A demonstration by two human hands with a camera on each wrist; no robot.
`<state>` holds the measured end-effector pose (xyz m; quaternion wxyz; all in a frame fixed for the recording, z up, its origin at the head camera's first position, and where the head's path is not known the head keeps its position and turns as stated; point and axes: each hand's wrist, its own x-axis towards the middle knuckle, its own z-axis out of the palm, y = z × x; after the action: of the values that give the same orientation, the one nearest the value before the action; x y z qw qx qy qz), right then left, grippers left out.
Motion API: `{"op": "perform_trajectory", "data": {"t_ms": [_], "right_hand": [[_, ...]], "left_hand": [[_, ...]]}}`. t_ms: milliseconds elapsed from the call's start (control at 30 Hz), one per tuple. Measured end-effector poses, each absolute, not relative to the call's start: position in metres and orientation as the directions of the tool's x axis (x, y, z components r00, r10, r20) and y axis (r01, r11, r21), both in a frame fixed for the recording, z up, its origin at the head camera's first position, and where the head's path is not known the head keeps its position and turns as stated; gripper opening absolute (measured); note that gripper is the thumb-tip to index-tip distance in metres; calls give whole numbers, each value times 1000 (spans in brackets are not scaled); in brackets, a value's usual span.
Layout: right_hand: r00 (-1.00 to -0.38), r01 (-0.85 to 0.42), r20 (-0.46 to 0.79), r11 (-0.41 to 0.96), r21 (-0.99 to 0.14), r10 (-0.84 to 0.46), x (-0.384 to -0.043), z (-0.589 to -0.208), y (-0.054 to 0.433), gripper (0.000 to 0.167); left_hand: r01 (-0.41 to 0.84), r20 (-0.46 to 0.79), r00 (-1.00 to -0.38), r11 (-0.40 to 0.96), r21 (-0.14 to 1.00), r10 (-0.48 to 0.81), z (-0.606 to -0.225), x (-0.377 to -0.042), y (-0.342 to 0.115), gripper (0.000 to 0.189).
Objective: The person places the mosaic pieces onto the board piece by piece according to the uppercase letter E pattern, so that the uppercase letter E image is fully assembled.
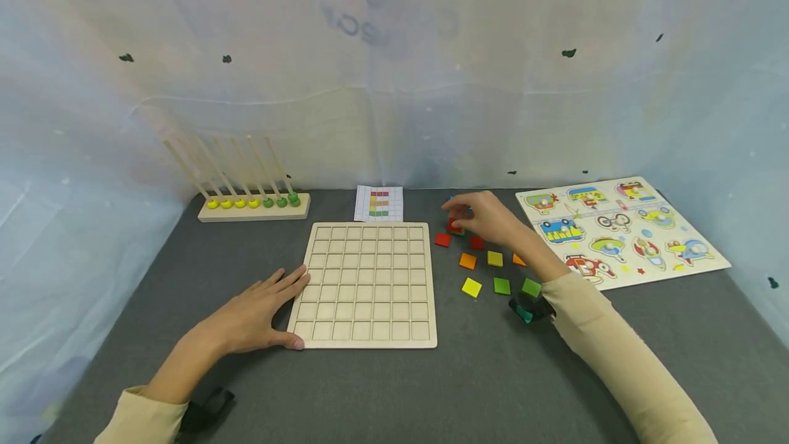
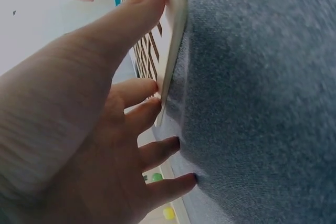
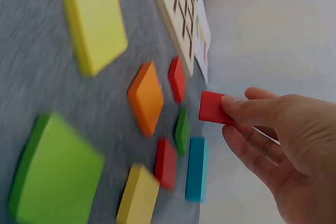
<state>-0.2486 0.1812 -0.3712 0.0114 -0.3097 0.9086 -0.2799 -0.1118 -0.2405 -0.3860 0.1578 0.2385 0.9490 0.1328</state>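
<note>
My left hand (image 1: 249, 314) rests at the left side of a wooden grid board (image 1: 364, 285), fingers spread. Its thumb lies at the near left corner, and in the left wrist view some fingertips touch the board's edge while others reach down to the cloth. Between thumb and fingers, my right hand (image 1: 490, 218) pinches a red square tile (image 3: 211, 107), raised above the loose tiles right of the board. Below it are another red tile (image 1: 442, 240), a green tile (image 3: 182, 131) and a blue tile (image 3: 196, 169). Nearer me lie orange (image 1: 468, 261), yellow (image 1: 471, 287) and light green (image 1: 502, 286) tiles.
A printed card (image 1: 379, 203) with a coloured pattern lies behind the board. At the back left stands a wooden peg rack (image 1: 254, 211) with yellow and green beads. A vehicle puzzle board (image 1: 622, 231) lies on the right, near the right forearm. A pale sheet (image 1: 425, 88) hangs behind.
</note>
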Motion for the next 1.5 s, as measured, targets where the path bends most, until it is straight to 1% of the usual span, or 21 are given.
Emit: {"op": "perform_trajectory", "data": {"t_ms": [233,600,833,1100,1333,1433,1500], "right_hand": [[-788,-569,159,603,-559,-595,-248,-371,159,33],[-758,-582,150,555,-595,-634,-248,-374,121,31],[-726,-612,172,512,-603,-665,-248,-379,101,32],[-736,-596,161,516,-615,-657,-249,-385,69,30],[-676,-640,211,421,-643,-706,-249,-388,35,27],[-664,-650,221,405,-643,-714,-249,-389,24,27],[-668,-644,213,410,-646,-714,-249,-389,19,27]], "left_hand": [[420,-226,-833,842,338,506,-388,-112,-241,115],[410,-217,-839,842,350,499,-386,-110,-241,115],[405,-225,-840,846,347,494,-387,-111,-244,116],[386,-250,-837,849,361,487,-385,-113,-239,116],[365,-262,-840,852,375,475,-385,-112,-237,116],[366,-259,-841,852,375,475,-386,-112,-238,116],[365,-258,-842,852,375,474,-387,-112,-238,116]]}}
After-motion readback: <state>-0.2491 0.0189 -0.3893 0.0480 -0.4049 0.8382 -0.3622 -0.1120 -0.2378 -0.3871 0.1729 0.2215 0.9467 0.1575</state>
